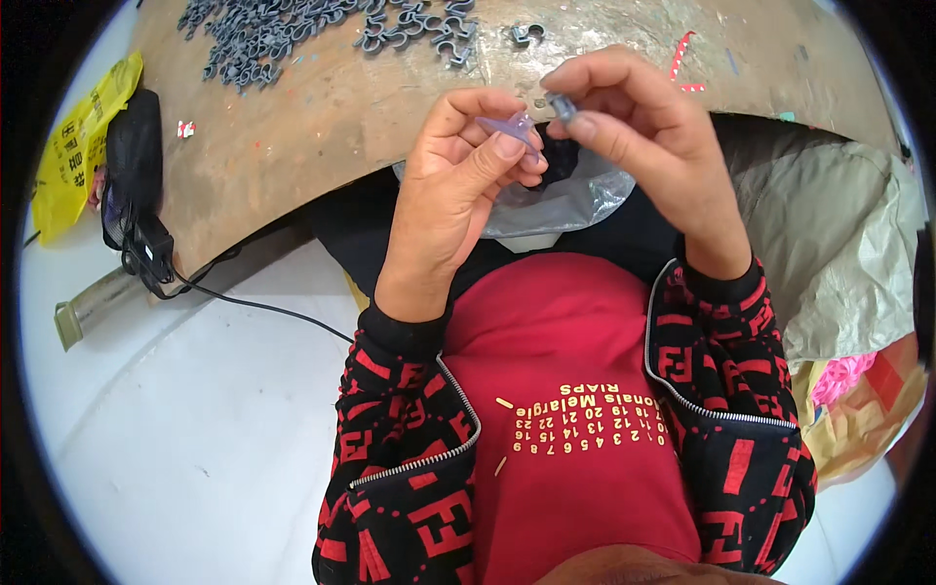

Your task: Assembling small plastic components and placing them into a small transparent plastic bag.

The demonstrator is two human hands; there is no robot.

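Pinched between the thumb and fingers of my left hand (444,180) is a translucent purple suction cup (509,128). Just right of it, my right hand (658,141) grips a small grey plastic clip (561,107) with thumb and forefinger. The two pieces are close together but apart, above the table's near edge. Similar grey clips lie in a loose pile (263,44) at the far left, and one single clip (527,36) sits beyond my hands.
Below my hands, a translucent plastic bag (585,200) with dark contents rests on my lap. The brown table (322,127) curves across the front. A black mesh pouch (135,156), a cable (263,309) and a yellow bag (83,151) are left; a large pale sack (829,234) stands right.
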